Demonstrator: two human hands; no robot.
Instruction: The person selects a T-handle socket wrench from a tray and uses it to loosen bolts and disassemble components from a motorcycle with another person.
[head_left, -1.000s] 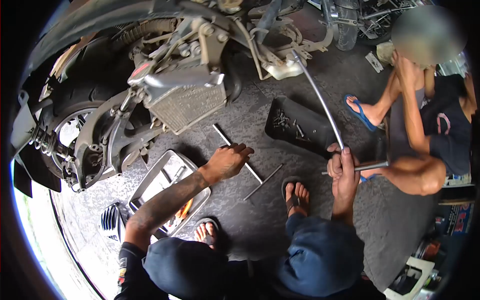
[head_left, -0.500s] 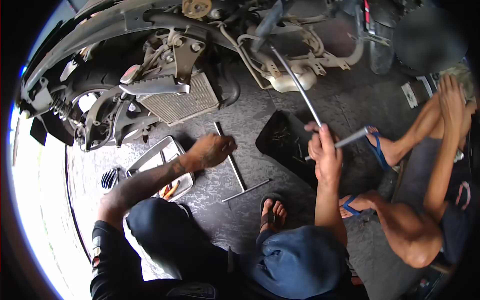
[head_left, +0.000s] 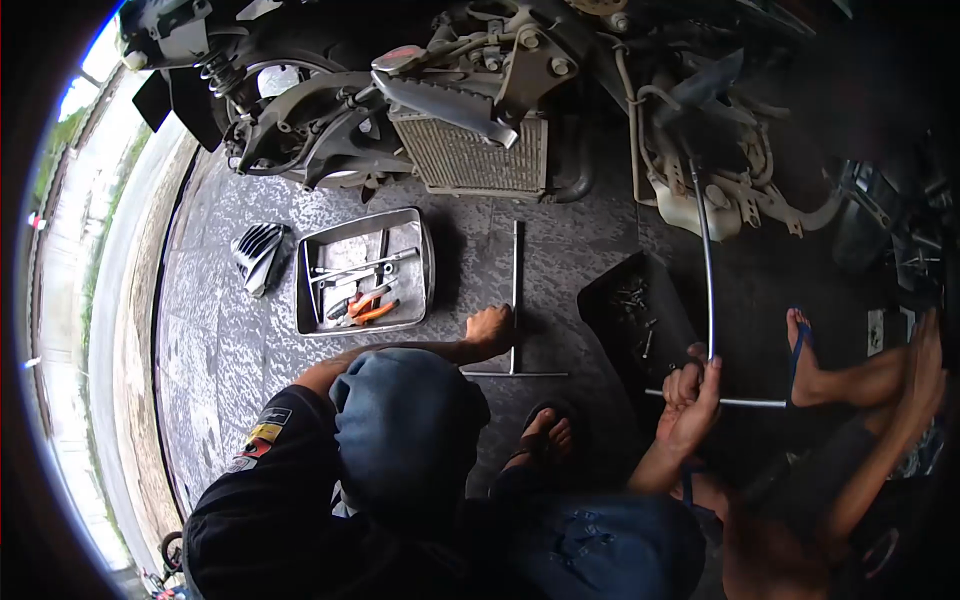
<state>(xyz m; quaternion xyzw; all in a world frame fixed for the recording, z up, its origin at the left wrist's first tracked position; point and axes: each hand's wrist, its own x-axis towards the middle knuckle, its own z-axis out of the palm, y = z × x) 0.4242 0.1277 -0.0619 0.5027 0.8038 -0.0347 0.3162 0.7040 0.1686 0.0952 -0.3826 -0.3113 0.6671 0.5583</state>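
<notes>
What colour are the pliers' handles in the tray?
The handles are orange; the head view shows them best.

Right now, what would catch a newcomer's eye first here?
Probably the long T-handled wrench in the right hand, its far end up by the stripped motorcycle along the top. Next, the finned radiator near top centre, then orange-handled pliers in the tray at left.

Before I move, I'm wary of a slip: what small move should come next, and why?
I'd probably steady the raised T-wrench with your right hand and check its tip is seated before turning. That hand grips it just above the crossbar, and the tip appears up by the frame, but whether it sits on a bolt can't be made out.
</notes>
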